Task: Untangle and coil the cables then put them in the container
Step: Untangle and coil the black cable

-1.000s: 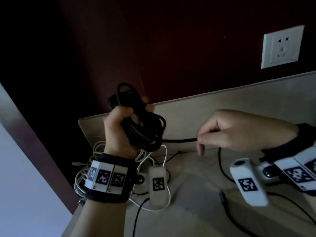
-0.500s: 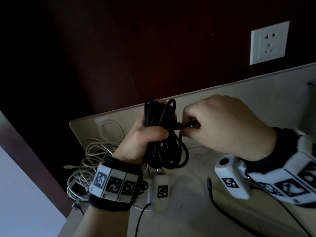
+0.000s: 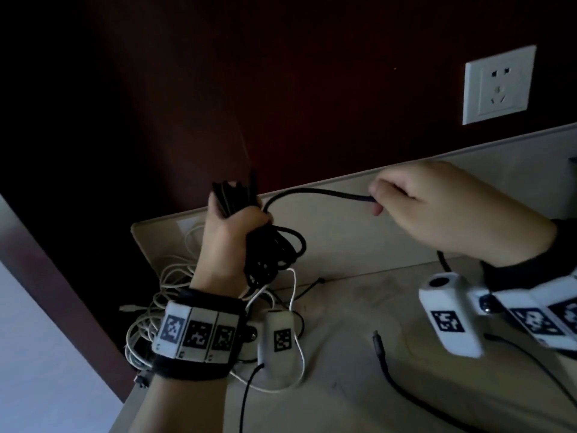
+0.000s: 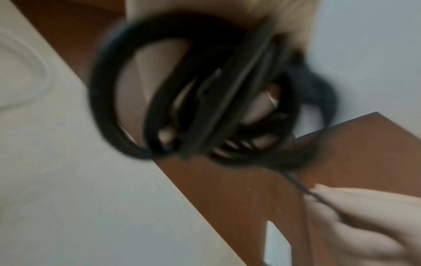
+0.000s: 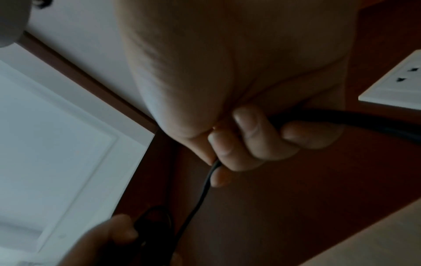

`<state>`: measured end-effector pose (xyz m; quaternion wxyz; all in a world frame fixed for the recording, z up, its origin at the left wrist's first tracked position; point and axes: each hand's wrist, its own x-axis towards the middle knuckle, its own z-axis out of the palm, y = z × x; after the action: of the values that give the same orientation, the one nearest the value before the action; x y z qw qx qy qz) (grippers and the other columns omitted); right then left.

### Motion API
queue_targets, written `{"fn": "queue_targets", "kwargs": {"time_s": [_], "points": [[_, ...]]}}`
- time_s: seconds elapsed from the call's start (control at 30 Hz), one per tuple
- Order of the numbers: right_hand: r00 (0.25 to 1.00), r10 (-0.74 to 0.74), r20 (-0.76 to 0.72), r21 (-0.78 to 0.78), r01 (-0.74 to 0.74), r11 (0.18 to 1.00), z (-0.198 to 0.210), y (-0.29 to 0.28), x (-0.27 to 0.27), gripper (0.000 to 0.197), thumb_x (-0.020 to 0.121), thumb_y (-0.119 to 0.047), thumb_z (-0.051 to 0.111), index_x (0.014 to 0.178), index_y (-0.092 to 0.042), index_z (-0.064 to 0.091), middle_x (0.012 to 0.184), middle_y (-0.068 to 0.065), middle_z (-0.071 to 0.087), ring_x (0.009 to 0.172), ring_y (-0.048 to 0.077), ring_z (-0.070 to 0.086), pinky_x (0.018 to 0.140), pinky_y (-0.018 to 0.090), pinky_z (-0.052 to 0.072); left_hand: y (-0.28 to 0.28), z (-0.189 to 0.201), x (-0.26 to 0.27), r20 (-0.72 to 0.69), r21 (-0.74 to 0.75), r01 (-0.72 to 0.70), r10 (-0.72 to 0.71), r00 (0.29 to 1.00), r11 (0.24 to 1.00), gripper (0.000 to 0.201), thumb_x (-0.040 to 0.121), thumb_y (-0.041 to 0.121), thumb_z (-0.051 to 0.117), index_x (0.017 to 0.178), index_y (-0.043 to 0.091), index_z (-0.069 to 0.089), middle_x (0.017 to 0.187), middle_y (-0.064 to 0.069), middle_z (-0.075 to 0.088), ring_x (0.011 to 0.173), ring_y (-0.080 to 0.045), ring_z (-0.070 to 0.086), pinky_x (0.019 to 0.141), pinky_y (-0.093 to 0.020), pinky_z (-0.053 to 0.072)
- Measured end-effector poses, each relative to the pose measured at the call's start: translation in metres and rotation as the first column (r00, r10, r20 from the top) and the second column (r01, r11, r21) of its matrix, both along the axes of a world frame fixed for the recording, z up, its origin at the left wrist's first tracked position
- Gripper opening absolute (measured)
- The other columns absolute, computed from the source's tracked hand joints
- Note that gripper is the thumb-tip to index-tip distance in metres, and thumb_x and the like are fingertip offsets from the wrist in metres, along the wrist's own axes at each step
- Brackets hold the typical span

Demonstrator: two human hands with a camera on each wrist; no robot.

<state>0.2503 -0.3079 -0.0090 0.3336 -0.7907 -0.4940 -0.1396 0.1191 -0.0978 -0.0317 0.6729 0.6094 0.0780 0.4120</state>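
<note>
Black cable (image 3: pixel 274 248) is being coiled above the desk (image 3: pixel 343 354), the bundle gripped in the left hand (image 3: pixel 231 239) and its free length pinched by the right hand (image 3: pixel 443 214), so another loop seems due, while white cables (image 3: pixel 175 276) lie behind and no container is seen.

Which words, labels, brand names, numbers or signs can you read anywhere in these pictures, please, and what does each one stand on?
No readable words, brands or numbers appear in any view.
Black-and-white square marker tags on the left wristband: coded patterns, no text.
Marker tag on the white left wrist camera housing: coded pattern, no text.
Marker tag on the white right wrist camera housing: coded pattern, no text.
White wall socket plate: only plug holes, no visible print.
</note>
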Motion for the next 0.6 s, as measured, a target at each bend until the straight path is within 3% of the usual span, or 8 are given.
{"fn": "queue_targets", "kwargs": {"time_s": [0.1, 0.2, 0.3, 0.4, 0.53, 0.6], "points": [[0.986, 0.145, -0.080, -0.065, -0.150, 0.987, -0.004, 0.006, -0.013, 0.034, 0.104, -0.030, 0.039, 0.080, -0.029, 0.064, 0.041, -0.011, 0.044, 0.036, 0.010, 0.035, 0.040, 0.024, 0.030, -0.002, 0.000, 0.002, 0.077, 0.020, -0.176, 0.174, 0.982, 0.984, 0.037, 0.064, 0.006, 0.060, 0.097, 0.016, 0.047, 0.086, -0.011, 0.050, 0.067, -0.019, 0.054, 0.058, -0.035, 0.048], [0.961, 0.256, -0.105, 0.067, -0.250, 0.966, -0.013, 0.020, -0.033, 0.032, 0.105, -0.024, 0.038, 0.082, -0.024, 0.060, 0.045, -0.010, 0.043, 0.040, 0.011, 0.036, 0.042, 0.024, 0.028, -0.014, -0.004, 0.006, 0.101, 0.098, -0.228, 0.218, 0.971, 0.969, 0.035, 0.067, 0.006, 0.063, 0.097, 0.013, 0.046, 0.080, -0.005, 0.048, 0.063, -0.015, 0.053, 0.055, -0.032, 0.050], [0.975, 0.220, 0.003, 0.206, -0.216, 0.954, -0.022, 0.033, -0.044, 0.029, 0.104, -0.023, 0.040, 0.078, -0.022, 0.053, 0.046, -0.007, 0.040, 0.045, 0.013, 0.042, 0.044, 0.022, 0.029, -0.023, -0.011, 0.014, 0.100, 0.169, -0.109, 0.093, 0.991, 0.980, 0.047, 0.070, 0.014, 0.070, 0.108, -0.002, 0.047, 0.084, -0.015, 0.050, 0.068, -0.024, 0.053, 0.059, -0.034, 0.049], [0.980, 0.189, 0.070, 0.207, -0.199, 0.958, -0.027, 0.036, -0.049, 0.026, 0.102, -0.028, 0.038, 0.077, -0.028, 0.047, 0.047, -0.008, 0.036, 0.046, 0.014, 0.044, 0.042, 0.024, 0.030, -0.031, -0.015, 0.019, 0.092, 0.143, 0.057, -0.071, 0.993, 0.988, 0.060, 0.075, 0.025, 0.069, 0.110, -0.017, 0.044, 0.085, -0.022, 0.050, 0.070, -0.029, 0.053, 0.059, -0.034, 0.048], [0.977, 0.178, 0.116, 0.146, -0.194, 0.970, -0.026, 0.034, -0.048, 0.027, 0.102, -0.031, 0.039, 0.075, -0.029, 0.044, 0.051, -0.004, 0.041, 0.047, 0.017, 0.045, 0.043, 0.028, 0.032, -0.038, -0.017, 0.020, 0.139, 0.029, 0.128, -0.131, 0.981, 0.991, 0.063, 0.083, 0.034, 0.068, 0.114, -0.015, 0.045, 0.086, -0.018, 0.053, 0.072, -0.026, 0.059, 0.062, -0.031, 0.052], [0.977, 0.162, 0.141, 0.091, -0.176, 0.980, -0.027, 0.033, -0.048, 0.026, 0.102, -0.031, 0.040, 0.076, -0.031, 0.042, 0.052, -0.005, 0.041, 0.048, 0.015, 0.045, 0.044, 0.026, 0.029, -0.039, -0.016, 0.020, 0.147, 0.047, 0.115, -0.121, 0.982, 0.992, 0.076, 0.079, 0.046, 0.074, 0.113, -0.015, 0.044, 0.091, -0.018, 0.051, 0.076, -0.029, 0.054, 0.063, -0.033, 0.051]]}}
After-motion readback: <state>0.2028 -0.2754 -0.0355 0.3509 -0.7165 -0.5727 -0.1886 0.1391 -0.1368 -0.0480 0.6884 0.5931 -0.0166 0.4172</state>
